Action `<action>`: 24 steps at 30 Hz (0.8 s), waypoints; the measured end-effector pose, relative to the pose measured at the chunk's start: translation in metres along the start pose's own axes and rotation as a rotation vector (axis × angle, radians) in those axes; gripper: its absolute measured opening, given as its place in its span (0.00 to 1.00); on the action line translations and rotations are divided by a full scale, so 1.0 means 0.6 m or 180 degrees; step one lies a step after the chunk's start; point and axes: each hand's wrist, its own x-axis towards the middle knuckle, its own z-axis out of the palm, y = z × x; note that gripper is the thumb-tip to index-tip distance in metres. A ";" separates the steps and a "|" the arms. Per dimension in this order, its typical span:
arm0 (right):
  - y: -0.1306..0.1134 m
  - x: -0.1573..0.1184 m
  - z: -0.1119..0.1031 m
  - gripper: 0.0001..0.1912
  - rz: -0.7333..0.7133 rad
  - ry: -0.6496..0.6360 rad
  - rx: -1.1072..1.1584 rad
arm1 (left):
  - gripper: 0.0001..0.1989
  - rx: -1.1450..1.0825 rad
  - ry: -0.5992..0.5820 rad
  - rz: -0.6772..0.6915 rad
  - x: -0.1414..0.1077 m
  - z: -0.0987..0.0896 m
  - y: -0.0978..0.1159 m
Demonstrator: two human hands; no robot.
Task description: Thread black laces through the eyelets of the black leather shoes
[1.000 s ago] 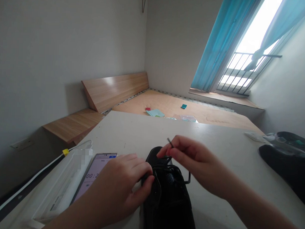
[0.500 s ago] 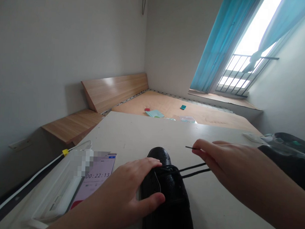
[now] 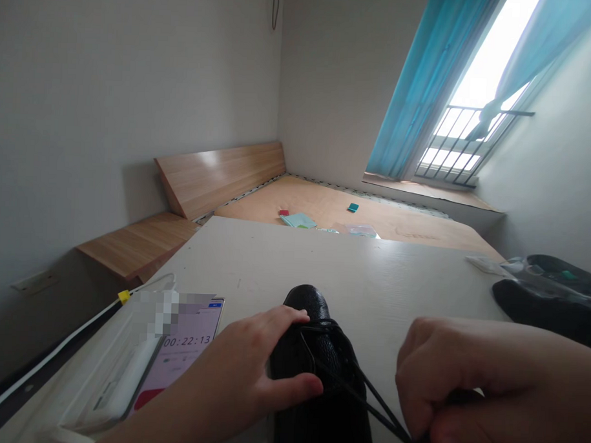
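Note:
A black leather shoe [image 3: 325, 416] rests on the white table in front of me, its toe pointing away. My left hand [image 3: 256, 359] grips it from the left, fingers over the front of the upper and thumb lying across the lacing area. Black shoelaces [image 3: 380, 415] run from the shoe down to the right, pulled fairly straight. Their far part goes into my right hand [image 3: 464, 382], which is closed around them low at the right. The lace ends are hidden by that hand.
Left of the shoe lie a phone [image 3: 187, 347] with a timer and a clear plastic case [image 3: 88, 395] beside a white cable [image 3: 53, 361]. At right is another black shoe-like item [image 3: 530, 304] near a plastic bag [image 3: 560, 276]. A bed [image 3: 316, 193] stands beyond the table [image 3: 255, 252].
My right hand has moved down and toward me, closing into a fist round the laces, which now slant downward to the right. My left hand stays on the shoe.

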 end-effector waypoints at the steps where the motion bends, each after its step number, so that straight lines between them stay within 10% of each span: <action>1: 0.002 0.000 0.005 0.12 0.0099 -0.0342 -0.0011 | 0.35 -0.0010 -0.0002 -0.0011 0.000 0.001 0.001; 8: 0.012 0.030 0.035 0.25 0.0271 -0.0855 0.1409 | 0.35 0.0071 -0.0020 -0.0060 -0.002 0.013 0.004; 14: 0.033 0.079 0.036 0.18 0.0027 0.0429 0.2379 | 0.32 0.0031 0.0253 0.0148 -0.004 0.011 0.006; 18: 0.034 0.085 0.043 0.17 0.0145 0.0620 0.2558 | 0.07 -0.0360 0.0909 0.0476 -0.003 -0.012 0.033; 24: 0.034 0.084 0.040 0.18 0.0132 0.0639 0.2361 | 0.07 0.0028 0.0849 0.0780 0.023 -0.041 0.088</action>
